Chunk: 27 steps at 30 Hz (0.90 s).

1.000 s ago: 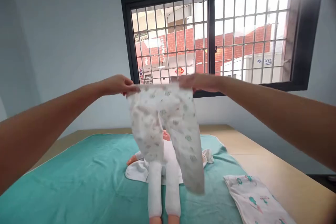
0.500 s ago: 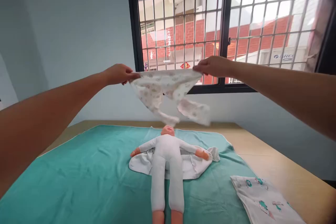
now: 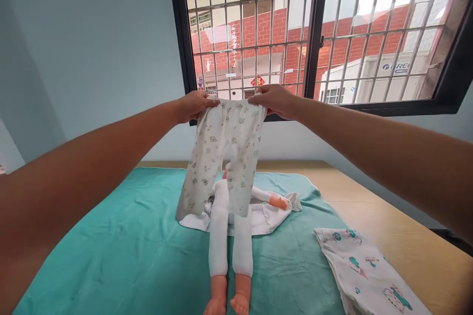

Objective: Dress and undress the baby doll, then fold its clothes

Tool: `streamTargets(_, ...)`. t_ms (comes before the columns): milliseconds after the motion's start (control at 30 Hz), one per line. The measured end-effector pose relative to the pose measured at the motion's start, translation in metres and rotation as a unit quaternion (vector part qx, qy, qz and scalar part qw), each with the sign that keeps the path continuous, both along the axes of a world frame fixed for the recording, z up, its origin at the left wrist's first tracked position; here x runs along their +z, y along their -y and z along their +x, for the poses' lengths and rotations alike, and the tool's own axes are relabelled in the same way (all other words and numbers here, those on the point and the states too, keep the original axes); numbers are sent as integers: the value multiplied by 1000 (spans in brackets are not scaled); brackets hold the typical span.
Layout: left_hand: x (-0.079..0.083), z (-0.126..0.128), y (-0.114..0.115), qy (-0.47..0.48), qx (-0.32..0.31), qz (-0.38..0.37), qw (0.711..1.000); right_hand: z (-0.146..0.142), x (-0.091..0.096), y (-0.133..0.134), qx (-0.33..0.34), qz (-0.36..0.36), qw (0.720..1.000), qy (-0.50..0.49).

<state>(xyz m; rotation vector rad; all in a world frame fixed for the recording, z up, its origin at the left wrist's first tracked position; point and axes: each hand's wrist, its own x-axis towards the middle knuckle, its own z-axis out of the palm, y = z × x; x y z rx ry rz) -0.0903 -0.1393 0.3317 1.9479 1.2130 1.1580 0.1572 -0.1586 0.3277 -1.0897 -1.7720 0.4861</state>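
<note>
Baby pants [image 3: 210,152], white with small printed figures, hang upright in the air by their waistband, both legs dangling. My left hand [image 3: 197,106] is closed on the left end of the waistband, and my right hand [image 3: 275,101] pinches the right end. Behind and below them a baby doll [image 3: 242,246] lies on its back with its feet toward me. Its cloth body and limbs are white. The pants cover its head, most of its torso and one arm. Spread out beneath the doll is a white garment [image 3: 264,219].
A teal blanket [image 3: 121,241] covers much of the wooden table [image 3: 358,197]. Folded white cloth [image 3: 364,266] with green and pink prints lies at the near right. At the back stand a wall [image 3: 111,34] and a barred window [image 3: 254,24].
My hands have drawn closer together. The pants, earlier swinging up and blurred with a taut waistband, now hang down with their legs straight. The view has tilted down slightly.
</note>
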Motion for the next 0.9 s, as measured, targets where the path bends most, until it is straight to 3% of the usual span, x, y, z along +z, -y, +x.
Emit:
streamTargets(133,-5,-4,-1,-19,-118,-78,990,2,-10,-5,26,-26,999,-7)
streamTargets(267,-2,-8,1,-135,-206,-163,955,1,-15,-6,69,-39,988,129)
streamTargets(333,0,-10,2,-191,-214,-191,939,-4,-15,-5,65,-37,961,267)
streamTargets(400,1,-10,2,-231,-210,-204,928,-12,-18,-3,45,-52,910,410)
streamTargets(467,-1,-7,0,-253,-199,-202,925,-24,-24,-1,17,-66,862,502)
streamTargets(500,-2,-4,-1,-259,-194,-201,924,-30,-27,0,5,-65,851,521)
streamTargets(567,-4,1,-3,-265,-188,-200,924,-39,-31,1,-6,-48,856,514)
streamTargets(667,-5,4,-4,-273,-170,-192,927,-41,-32,1,-2,-36,894,446)
streamTargets(800,-3,-2,-3,-297,-139,-166,930,-31,-23,2,11,-59,933,356)
streamTargets(900,-13,-2,-4,-305,-162,-175,922,-29,-14,2,47,-39,952,301)
